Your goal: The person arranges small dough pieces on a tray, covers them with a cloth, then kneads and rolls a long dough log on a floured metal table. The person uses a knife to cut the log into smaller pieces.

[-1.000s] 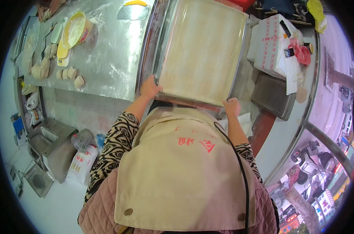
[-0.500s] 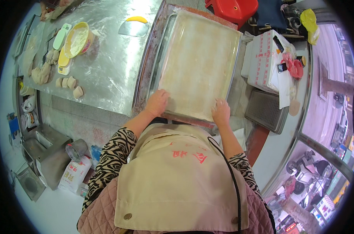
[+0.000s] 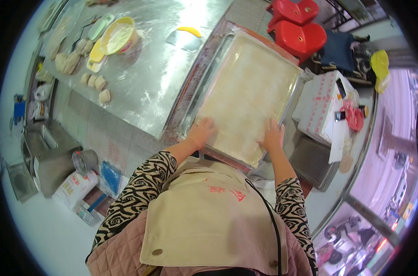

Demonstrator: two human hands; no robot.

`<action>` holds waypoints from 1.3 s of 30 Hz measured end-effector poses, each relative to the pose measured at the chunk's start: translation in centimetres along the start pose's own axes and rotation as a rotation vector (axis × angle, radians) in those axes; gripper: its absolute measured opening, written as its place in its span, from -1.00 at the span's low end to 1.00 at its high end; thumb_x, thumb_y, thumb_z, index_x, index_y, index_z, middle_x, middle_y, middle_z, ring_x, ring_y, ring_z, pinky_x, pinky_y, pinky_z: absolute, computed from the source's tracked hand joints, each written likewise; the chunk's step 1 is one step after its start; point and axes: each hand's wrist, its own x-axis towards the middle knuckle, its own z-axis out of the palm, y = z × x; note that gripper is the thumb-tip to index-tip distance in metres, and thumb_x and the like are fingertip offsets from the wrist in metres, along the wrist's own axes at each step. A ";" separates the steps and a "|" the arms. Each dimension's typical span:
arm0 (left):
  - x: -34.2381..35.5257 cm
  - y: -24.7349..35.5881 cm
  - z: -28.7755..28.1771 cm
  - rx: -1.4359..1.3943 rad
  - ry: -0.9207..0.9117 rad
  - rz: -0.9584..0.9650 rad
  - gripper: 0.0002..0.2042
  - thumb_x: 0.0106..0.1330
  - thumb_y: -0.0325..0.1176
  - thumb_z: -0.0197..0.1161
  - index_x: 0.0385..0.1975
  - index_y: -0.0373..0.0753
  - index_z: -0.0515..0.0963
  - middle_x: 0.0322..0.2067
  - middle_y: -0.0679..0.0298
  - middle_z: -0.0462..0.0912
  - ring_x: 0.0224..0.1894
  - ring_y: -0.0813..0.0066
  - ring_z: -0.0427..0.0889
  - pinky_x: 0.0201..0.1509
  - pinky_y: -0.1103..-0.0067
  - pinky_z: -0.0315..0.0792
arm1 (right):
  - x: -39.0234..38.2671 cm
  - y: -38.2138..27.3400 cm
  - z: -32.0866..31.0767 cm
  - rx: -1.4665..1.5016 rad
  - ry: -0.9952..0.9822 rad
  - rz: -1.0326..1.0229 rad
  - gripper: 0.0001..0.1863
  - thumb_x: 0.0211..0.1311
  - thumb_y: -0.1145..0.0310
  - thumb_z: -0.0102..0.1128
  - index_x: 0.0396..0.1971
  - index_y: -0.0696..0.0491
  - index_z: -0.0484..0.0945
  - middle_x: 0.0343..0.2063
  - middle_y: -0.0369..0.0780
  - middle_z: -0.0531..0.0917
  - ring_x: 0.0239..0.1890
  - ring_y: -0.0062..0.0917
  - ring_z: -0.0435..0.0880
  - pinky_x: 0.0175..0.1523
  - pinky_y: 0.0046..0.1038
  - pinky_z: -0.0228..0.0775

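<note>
A large rectangular metal tray (image 3: 287,105) lies before me, with a pale, shiny layer (image 3: 250,85) across it; I cannot tell what that layer is. At the tray's near left edge rests my left hand (image 3: 202,131), fingers stretched over the pale surface. My right hand (image 3: 272,135) is at the right edge near the front corner, its fingers spread and pointing away from me. Neither hand shows anything in its fingers, though contact under the palms is hidden.
On the metal table (image 3: 140,92) at left are a bowl of flour (image 3: 119,39), a scale (image 3: 96,57), several dough pieces (image 3: 100,83) and a yellow-handled scraper (image 3: 183,39). Red stools (image 3: 301,39) stand far right. A white box (image 3: 321,103) and dark trays (image 3: 313,158) are at right.
The view has turned, so the tray now appears more slanted and farther right. Both hands have shifted forward along the tray's sides, and their fingers are flatter and more spread.
</note>
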 end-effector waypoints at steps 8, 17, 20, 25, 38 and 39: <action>0.1 -0.2 1.2 -0.306 0.337 -0.001 -0.41 0.23 -0.40 0.35 0.35 -0.15 0.53 0.44 -0.03 0.38 0.47 -0.07 0.37 0.49 0.13 0.37 | 0.2 -1.5 0.7 -0.037 0.070 -0.004 0.16 0.09 -0.09 0.62 0.61 0.06 0.19 0.60 -0.02 0.23 0.68 -0.21 0.08 0.69 0.04 -0.19; -9.4 -15.8 -4.2 -0.525 1.101 -0.211 -0.46 0.37 -0.38 0.31 0.37 -0.28 0.49 0.38 -0.13 0.50 0.45 -0.12 0.45 0.57 0.19 0.30 | -3.4 -8.0 0.9 0.321 0.426 -0.276 -0.39 0.24 0.32 0.50 0.28 0.10 0.55 0.32 0.01 0.53 0.40 -0.06 0.46 0.48 0.00 0.25; -13.7 -28.4 -6.0 -0.562 1.515 -0.678 -0.41 0.40 -0.39 0.29 0.43 -0.37 0.39 0.41 -0.14 0.44 0.48 -0.14 0.38 0.58 0.18 0.24 | -3.2 -15.6 -1.7 0.417 0.493 -0.394 -0.46 0.23 0.37 0.48 0.22 0.07 0.58 0.20 0.00 0.61 0.31 -0.05 0.54 0.41 -0.05 0.37; -17.9 -42.3 -5.5 -0.857 1.352 -1.103 -0.36 0.58 -0.21 0.15 0.52 -0.46 0.21 0.44 -0.22 0.34 0.50 -0.16 0.32 0.58 0.18 0.20 | 0.7 -35.6 -9.8 0.548 0.491 -0.705 -0.64 0.30 0.40 0.44 0.09 0.05 0.68 0.03 -0.05 0.73 0.15 -0.05 0.67 0.28 -0.14 0.51; -21.8 -42.0 -9.2 -0.447 1.210 -0.398 -0.40 0.50 -0.38 0.12 0.54 -0.34 0.28 0.54 -0.07 0.29 0.62 -0.08 0.20 0.68 0.15 0.10 | 10.7 -64.3 -16.0 0.235 0.428 -1.103 -0.51 0.20 0.46 0.31 0.18 0.07 0.58 -0.11 -0.08 0.65 0.05 -0.08 0.65 0.11 -0.06 0.50; -22.1 -44.3 -10.3 -0.237 1.047 -0.342 -0.41 0.46 -0.40 0.13 0.50 -0.29 0.33 0.54 -0.01 0.32 0.61 -0.05 0.22 0.67 0.13 0.12 | 10.4 -63.5 -15.4 0.219 0.392 -1.060 -0.41 0.12 0.50 0.34 0.24 0.07 0.54 -0.06 -0.08 0.64 0.10 -0.07 0.63 0.16 -0.07 0.50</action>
